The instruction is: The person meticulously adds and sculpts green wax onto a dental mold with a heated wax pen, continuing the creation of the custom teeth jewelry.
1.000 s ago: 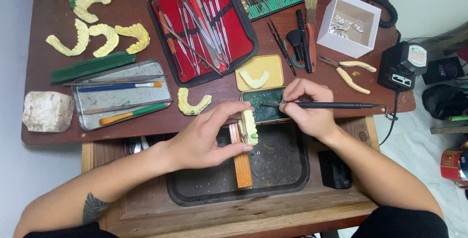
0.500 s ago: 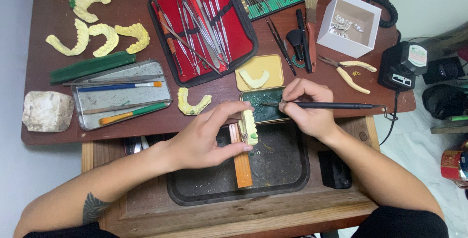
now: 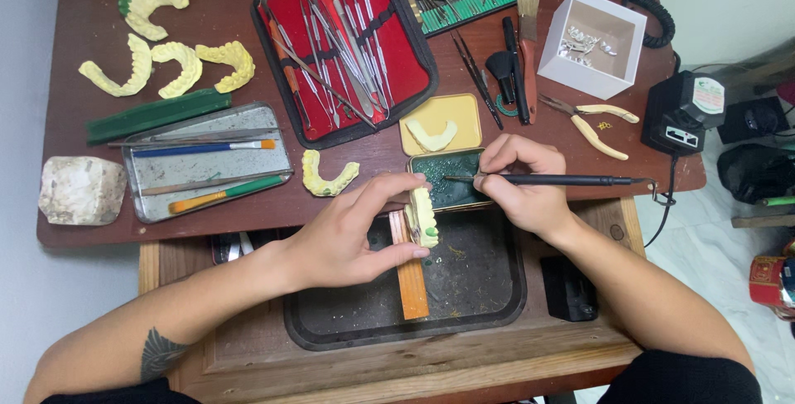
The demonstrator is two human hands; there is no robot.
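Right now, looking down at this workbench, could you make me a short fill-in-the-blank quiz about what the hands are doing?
1. The left hand holds a pale yellow ____ cast above the dark tray.
2. The right hand holds a thin black ____, its tip over the green tin.
3. The open tool case has a ____ lining.

Missing words: teeth; tool; red

2 hands (image 3: pixel 348 238), 1 red tool case (image 3: pixel 344 48), 1 white box (image 3: pixel 598 44), 1 pr pliers (image 3: pixel 592 122).
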